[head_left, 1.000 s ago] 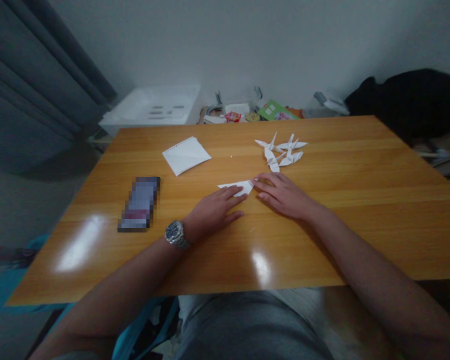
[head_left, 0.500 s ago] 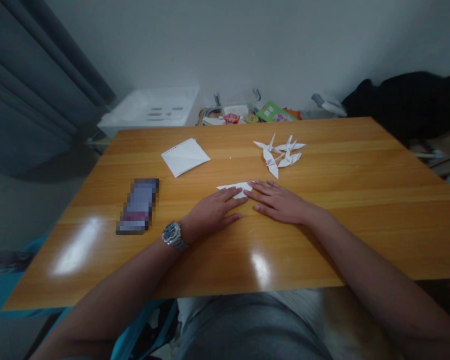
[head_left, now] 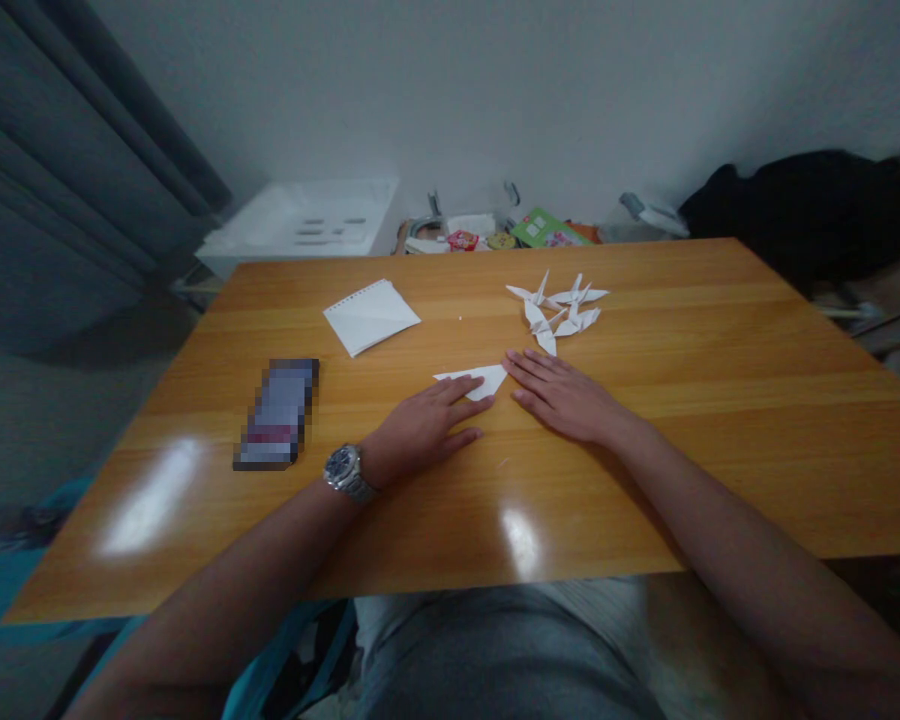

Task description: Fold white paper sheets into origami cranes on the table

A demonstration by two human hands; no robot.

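A small folded piece of white paper (head_left: 493,379), roughly triangular, lies flat on the wooden table (head_left: 450,530). The stretched fingers of my left hand (head_left: 424,425) rest on its left and middle part and hide some of it. At its right corner lies my right hand (head_left: 559,392), palm down with the fingers out, the tips at or just touching the paper's end. Beyond my right hand several white paper cranes (head_left: 546,312) stand close together. A metal wristwatch (head_left: 347,470) is on my left wrist.
White sheets with a perforated edge (head_left: 373,317) lie at the back left. A blurred-out phone (head_left: 279,413) is left of my left hand. Past the far edge are a white foam box (head_left: 300,215), a green booklet (head_left: 551,230) and a black cloth heap (head_left: 802,210).
My right hand has slid slightly right and away from me, off the paper's middle, so more of the paper shows. My left hand has stayed in place.
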